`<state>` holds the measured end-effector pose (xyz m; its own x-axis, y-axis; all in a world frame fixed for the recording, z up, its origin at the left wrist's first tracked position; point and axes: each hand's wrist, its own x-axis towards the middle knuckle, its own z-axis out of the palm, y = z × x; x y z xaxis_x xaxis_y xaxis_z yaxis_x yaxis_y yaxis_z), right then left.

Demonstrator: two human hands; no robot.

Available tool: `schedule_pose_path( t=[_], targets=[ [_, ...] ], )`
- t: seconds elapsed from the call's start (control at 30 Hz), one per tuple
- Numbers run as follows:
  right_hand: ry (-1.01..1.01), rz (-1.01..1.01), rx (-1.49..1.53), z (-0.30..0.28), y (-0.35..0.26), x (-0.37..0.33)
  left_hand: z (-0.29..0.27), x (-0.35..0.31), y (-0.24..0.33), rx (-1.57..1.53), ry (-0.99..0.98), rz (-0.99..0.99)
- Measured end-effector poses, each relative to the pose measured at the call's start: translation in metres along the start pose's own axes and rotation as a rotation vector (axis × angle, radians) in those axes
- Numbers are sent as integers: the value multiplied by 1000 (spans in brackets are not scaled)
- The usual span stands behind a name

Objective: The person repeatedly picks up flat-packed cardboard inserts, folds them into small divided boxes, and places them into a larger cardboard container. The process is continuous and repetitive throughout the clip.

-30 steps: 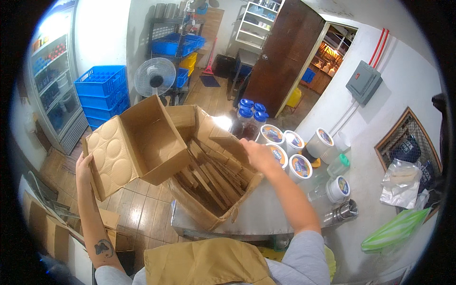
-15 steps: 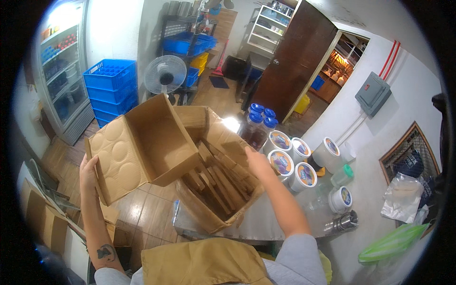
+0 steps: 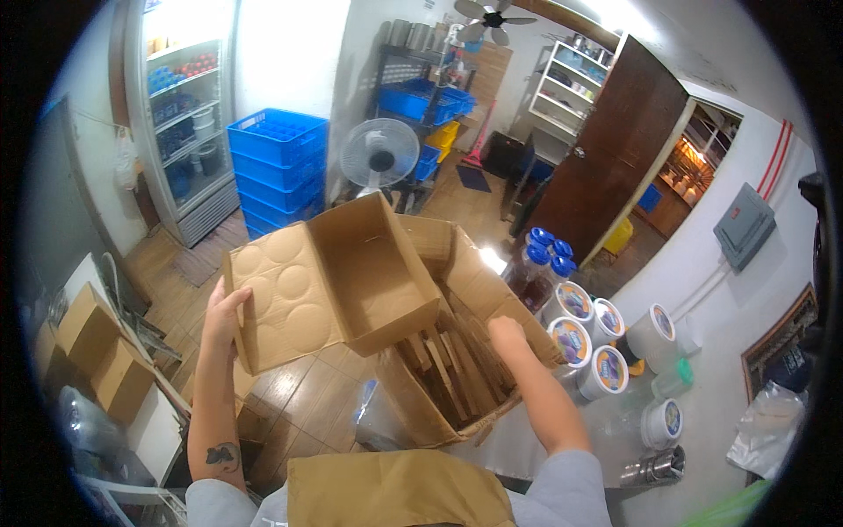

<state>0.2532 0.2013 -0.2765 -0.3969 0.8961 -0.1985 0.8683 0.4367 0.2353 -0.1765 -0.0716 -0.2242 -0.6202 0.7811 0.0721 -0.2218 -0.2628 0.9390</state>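
Tilted in front of me is a small brown cardboard box (image 3: 378, 281), its inside bare. Its raised flap (image 3: 290, 294) carries several round dents. My left hand (image 3: 226, 318) grips the outer edge of that flap, thumb on the dented face. Below and to the right stands a larger open carton (image 3: 413, 391), packed with flat cardboard pieces (image 3: 457, 369) on edge. My right hand (image 3: 511, 341) is closed over the right part of this carton. Its fingertips are hidden, so what they hold cannot be made out.
The carton rests on a metal table (image 3: 518, 448). To its right are blue-capped bottles (image 3: 544, 263), several white-lidded tubs (image 3: 606, 369) and steel cups (image 3: 654, 467). Beyond stand a fan (image 3: 380, 160), stacked blue crates (image 3: 277, 171) and a glass-door fridge (image 3: 189, 132). More cardboard boxes (image 3: 105, 360) sit at left.
The view has swung left, so everything sits farther right. My left hand still holds the small box's flap. My right hand has dropped closer over the carton, fingers curled down.
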Motion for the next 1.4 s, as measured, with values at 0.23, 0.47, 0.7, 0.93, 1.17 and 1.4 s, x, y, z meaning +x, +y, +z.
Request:
schedule_pose_path(
  t=[0.23, 0.47, 0.7, 0.93, 1.17, 1.4],
  targets=[
    [394, -254, 1083, -117, -44, -58, 20, -31, 22, -67, -49, 76],
    [514, -159, 353, -158, -100, -114, 66, -72, 56, 272, -155, 406],
    [760, -368, 325, -150, -163, -161, 127, -91, 45, 715, -6, 643],
    [974, -610, 124, -130, -187, -203, 148, -25, -37, 693, 24, 977],
    [798, -908, 575, -150, -140, -223, 128, -47, -45, 497, -114, 646],
    [858, -472, 1096, -152, -81, -172, 114, -55, -55, 343, -204, 453]
  ],
)
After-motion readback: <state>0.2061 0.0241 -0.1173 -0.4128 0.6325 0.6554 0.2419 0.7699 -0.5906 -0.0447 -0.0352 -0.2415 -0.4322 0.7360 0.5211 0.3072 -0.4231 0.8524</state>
